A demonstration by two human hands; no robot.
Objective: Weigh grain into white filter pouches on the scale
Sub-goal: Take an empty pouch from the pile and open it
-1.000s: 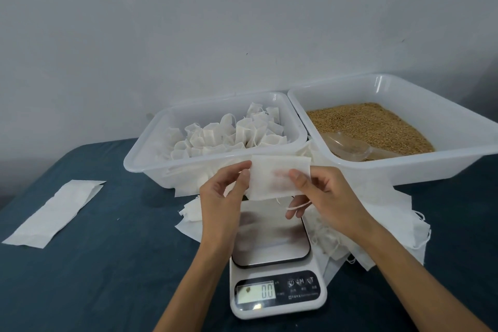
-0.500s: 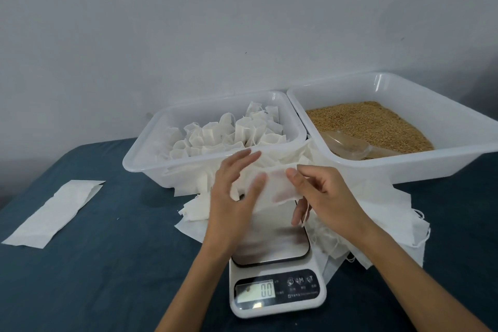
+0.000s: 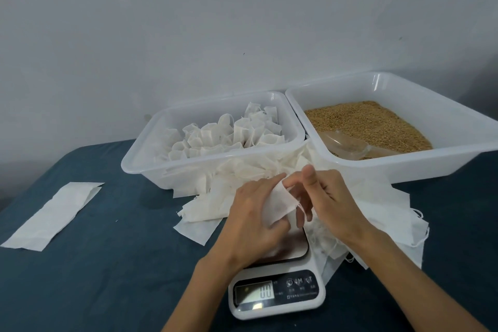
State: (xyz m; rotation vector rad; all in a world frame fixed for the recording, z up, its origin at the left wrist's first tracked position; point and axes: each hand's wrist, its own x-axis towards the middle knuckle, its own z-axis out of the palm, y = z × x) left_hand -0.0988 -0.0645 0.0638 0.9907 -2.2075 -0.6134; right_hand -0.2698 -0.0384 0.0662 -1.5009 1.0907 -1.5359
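White scale (image 3: 277, 292) sits nearest on the blue bench (image 3: 107, 264), display reading 00. Above its steel plate, left hand (image 3: 253, 221) and right hand (image 3: 330, 203) pinch one white pouch (image 3: 277, 206), fingers curled on it, long axis slanting near-right to far-left. Farther right, grain (image 3: 369, 122) fills a tub

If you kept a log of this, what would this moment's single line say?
step: opening pouch | both hands hold white pouch above scale | scoop idle in grain | pouch unfilled

Head-worn view, forward and downward.
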